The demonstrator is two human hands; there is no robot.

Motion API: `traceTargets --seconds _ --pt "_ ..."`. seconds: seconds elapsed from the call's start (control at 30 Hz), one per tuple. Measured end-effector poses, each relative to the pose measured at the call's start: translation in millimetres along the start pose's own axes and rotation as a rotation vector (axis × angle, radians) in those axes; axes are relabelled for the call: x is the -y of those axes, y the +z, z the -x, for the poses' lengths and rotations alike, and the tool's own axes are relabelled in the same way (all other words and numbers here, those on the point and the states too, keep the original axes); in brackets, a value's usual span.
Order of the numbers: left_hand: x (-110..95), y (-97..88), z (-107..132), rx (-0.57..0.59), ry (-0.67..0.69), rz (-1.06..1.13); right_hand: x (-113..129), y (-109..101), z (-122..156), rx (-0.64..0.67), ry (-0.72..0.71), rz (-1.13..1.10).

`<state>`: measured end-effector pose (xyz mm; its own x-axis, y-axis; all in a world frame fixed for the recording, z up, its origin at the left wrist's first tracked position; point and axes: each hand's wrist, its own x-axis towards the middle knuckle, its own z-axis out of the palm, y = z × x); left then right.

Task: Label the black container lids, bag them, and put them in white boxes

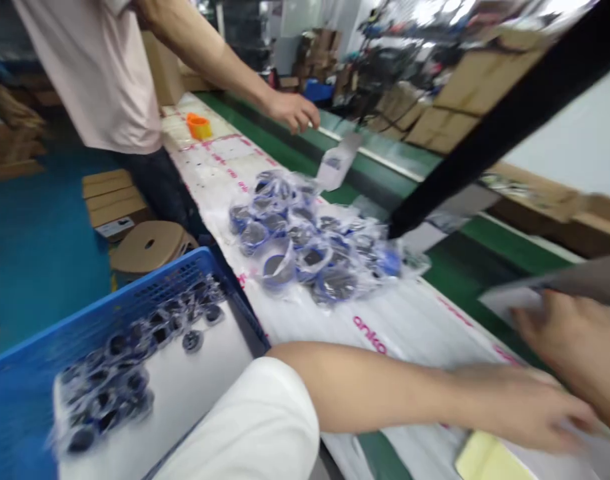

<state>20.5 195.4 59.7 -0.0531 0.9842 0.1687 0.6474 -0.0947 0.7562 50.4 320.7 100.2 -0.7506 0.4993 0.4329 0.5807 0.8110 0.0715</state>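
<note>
My left hand reaches across to the lower right, its bent fingers smeared by motion over a whitish sheet-like thing. Whether those fingers grip it I cannot tell. Close beyond, my right hand has its fingers closed on a blurred white and grey flat carton above the green conveyor. Beneath my left wrist lies a yellow pad or block. Farther off, several plastic-wrapped round dark pieces with blue rims are heaped on the white-covered bench.
A blue crate at left holds smaller wrapped dark pieces on a white sheet. A black post slants over the green conveyor. Across the bench, a co-worker's hand hovers near another carton. A stool stands beyond the crate.
</note>
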Motion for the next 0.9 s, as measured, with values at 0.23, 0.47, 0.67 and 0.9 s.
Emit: traceTargets --seconds 0.23,0.47,0.67,0.9 --pt "-3.1 -12.4 14.8 -0.049 0.198 0.056 15.7 -27.8 -1.4 0.176 0.019 0.169" --pt "-7.8 -19.6 16.9 -0.142 0.273 0.074 -1.6 -54.7 18.6 0.051 0.032 -0.016" --pt "-4.4 -35.3 11.3 -0.248 0.197 0.116 -59.8 -73.3 98.6 -0.015 0.231 -0.314" --pt "-9.0 -47.8 4.8 -0.309 0.059 0.115 -87.1 -64.0 180.7 0.021 0.461 -0.659"
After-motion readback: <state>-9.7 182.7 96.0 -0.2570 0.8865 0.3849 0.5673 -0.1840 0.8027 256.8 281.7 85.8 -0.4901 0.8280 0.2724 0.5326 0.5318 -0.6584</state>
